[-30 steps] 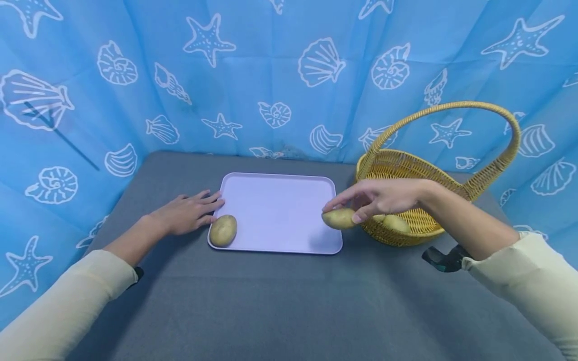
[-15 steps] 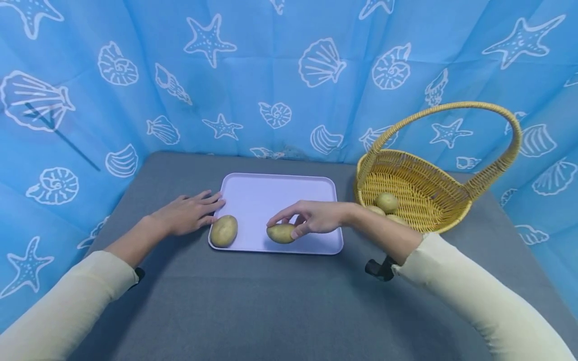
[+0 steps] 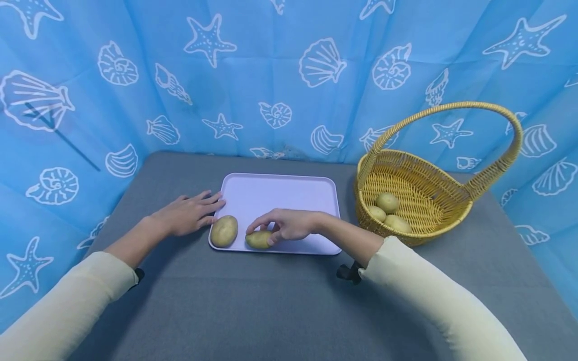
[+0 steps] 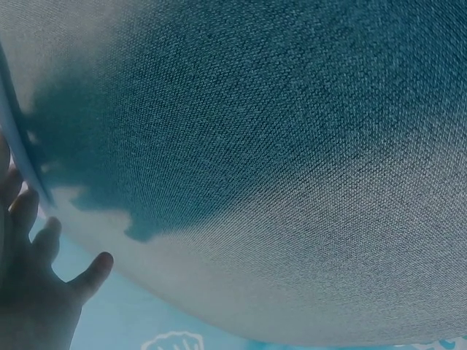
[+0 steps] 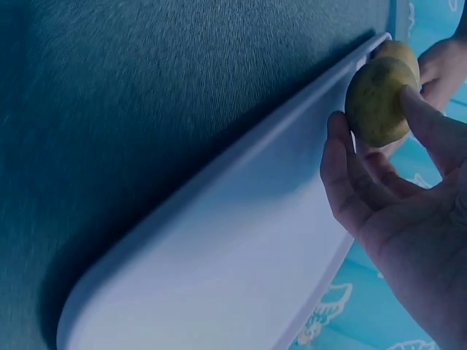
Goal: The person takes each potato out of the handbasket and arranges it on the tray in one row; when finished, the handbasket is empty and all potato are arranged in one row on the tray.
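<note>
My right hand (image 3: pixel 291 224) pinches a potato (image 3: pixel 258 239) between thumb and fingers, low over the front of the pale purple tray (image 3: pixel 280 193). In the right wrist view the held potato (image 5: pixel 378 102) shows thumb and fingers on either side of it; whether it touches the tray I cannot tell. Another potato (image 3: pixel 224 231) lies in the tray's front left corner. My left hand (image 3: pixel 188 213) has its fingers spread, with the fingertips at the tray's left edge. Only part of that left hand (image 4: pixel 44 270) shows in the left wrist view.
A yellow wicker basket (image 3: pixel 433 228) with a tall arched handle (image 3: pixel 456 105) stands to the right of the tray, with potatoes (image 3: pixel 387 202) inside. Grey cloth (image 3: pixel 253 306) covers the table. A blue curtain (image 3: pixel 271 75) with shell prints hangs behind.
My right hand has carried the potato left and down from beside the basket, across the tray, to near the other potato. The left hand has stayed in place.
</note>
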